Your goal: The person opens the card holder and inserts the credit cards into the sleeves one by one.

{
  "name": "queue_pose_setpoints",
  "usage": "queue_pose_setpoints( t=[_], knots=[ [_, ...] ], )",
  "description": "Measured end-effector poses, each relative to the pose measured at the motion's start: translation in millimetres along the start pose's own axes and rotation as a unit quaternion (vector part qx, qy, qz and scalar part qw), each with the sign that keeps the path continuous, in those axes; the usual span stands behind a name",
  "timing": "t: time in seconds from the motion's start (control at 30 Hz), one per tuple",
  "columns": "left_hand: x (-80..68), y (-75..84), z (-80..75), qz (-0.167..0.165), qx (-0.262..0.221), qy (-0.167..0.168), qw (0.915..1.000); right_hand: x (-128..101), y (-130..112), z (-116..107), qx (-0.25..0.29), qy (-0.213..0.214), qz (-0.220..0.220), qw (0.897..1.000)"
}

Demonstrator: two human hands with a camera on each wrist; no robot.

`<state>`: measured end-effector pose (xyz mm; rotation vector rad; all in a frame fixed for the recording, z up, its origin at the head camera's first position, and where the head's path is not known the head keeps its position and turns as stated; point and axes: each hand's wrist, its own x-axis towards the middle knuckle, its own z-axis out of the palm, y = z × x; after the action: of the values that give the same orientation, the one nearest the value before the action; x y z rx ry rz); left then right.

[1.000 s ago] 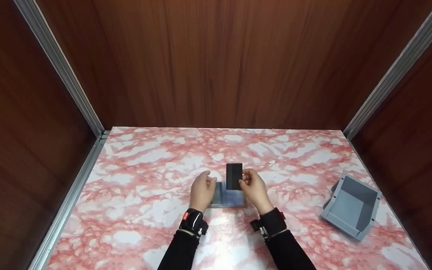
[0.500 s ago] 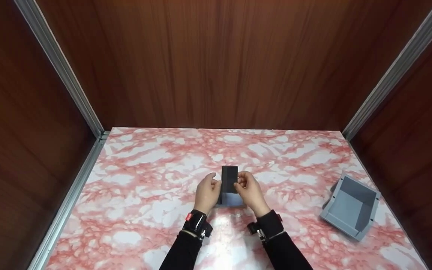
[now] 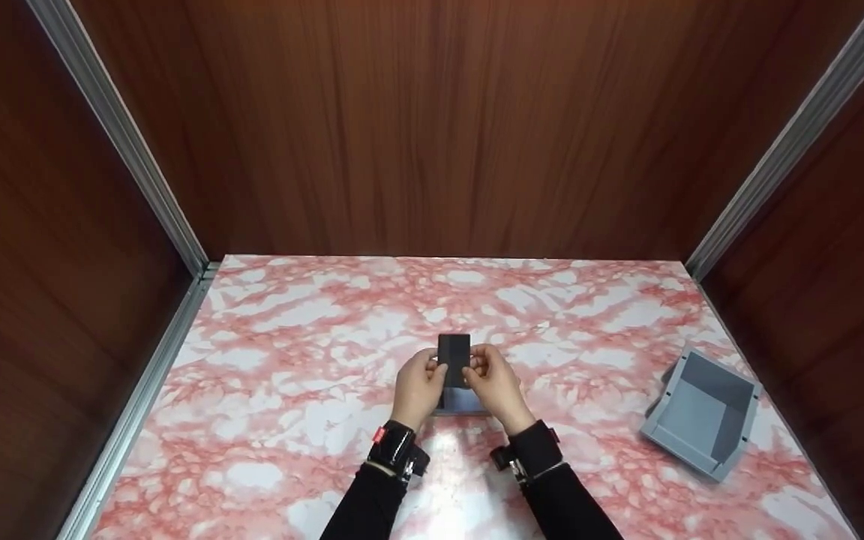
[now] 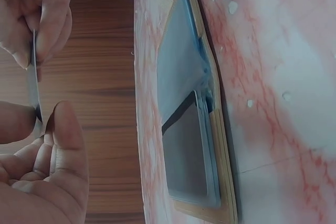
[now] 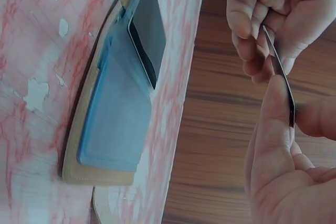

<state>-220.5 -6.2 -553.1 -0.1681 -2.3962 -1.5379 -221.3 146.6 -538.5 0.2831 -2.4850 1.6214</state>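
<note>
On the pink-marbled table (image 3: 289,420), the left hand (image 3: 417,386) and right hand (image 3: 493,384) pinch a thin black card (image 3: 454,358) upright above an open grey card holder (image 3: 463,400); the edge-only grip could let it slip.

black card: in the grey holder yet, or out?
Out. Both hands, left hand and right hand, pinch the black card above the grey holder, clear of it.

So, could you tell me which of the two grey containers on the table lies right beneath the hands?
The flat blue-grey holder, directly under both hands and the dark card they pinch. The other, a deeper grey bin, sits apart near the table's right edge.
</note>
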Motion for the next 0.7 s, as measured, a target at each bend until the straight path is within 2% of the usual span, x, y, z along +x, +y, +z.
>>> queue_pose_setpoints(
  t=[0.33, 0.7],
  knots=[
    [-0.4, 0.6, 0.0, -0.040, -0.032, 0.009, 0.9987, -2.2, 1.9, 2.6, -0.017, -0.010, 0.000, 1.000],
    [1.2, 3.9, -1.9, -0.049, -0.037, 0.024, 0.9978, -1.0, -0.7, 2.4, -0.035, -0.011, 0.004, 0.999]
  ],
)
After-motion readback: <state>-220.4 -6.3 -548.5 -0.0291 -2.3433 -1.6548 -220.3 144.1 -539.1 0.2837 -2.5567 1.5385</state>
